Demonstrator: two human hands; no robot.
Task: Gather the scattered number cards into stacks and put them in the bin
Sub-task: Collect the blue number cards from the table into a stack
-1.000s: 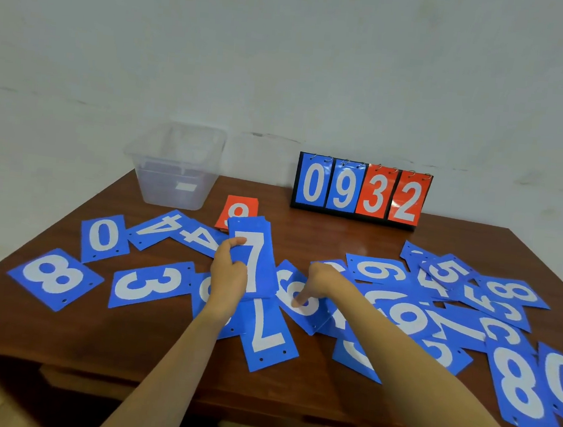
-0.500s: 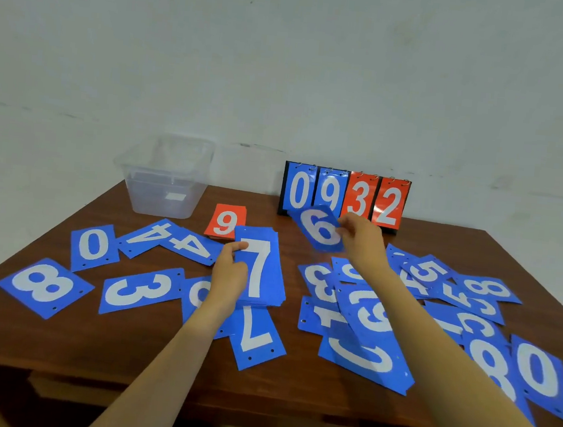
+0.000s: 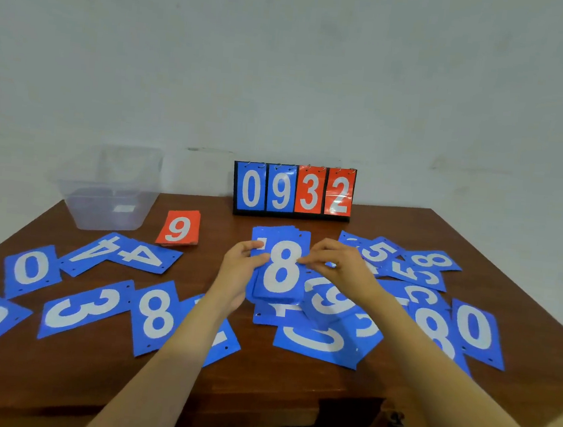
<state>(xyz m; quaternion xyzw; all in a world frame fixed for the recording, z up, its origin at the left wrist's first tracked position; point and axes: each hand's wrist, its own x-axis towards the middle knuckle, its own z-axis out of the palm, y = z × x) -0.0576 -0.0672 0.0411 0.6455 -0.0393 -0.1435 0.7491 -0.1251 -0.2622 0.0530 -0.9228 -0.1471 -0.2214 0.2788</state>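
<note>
A stack of blue number cards (image 3: 280, 268) with an 8 on top is held above the table's middle. My left hand (image 3: 238, 273) grips its left edge. My right hand (image 3: 337, 263) pinches the right edge of the top card. Several blue cards lie scattered on the left, such as a 0 (image 3: 31, 268), a 3 (image 3: 83, 308) and an 8 (image 3: 155, 314). More overlap in a heap on the right (image 3: 428, 317). A red 9 stack (image 3: 179, 228) lies near the clear plastic bin (image 3: 110, 190) at the back left.
A flip scoreboard (image 3: 293, 191) reading 0932 stands at the back centre against the wall. The brown wooden table (image 3: 255, 396) shows bare wood along its front edge. The floor drops away past the right corner.
My right hand carried the card it lifted over to the stack in my left hand; the top now reads 8 instead of 7. The stack has shifted right, toward the middle.
</note>
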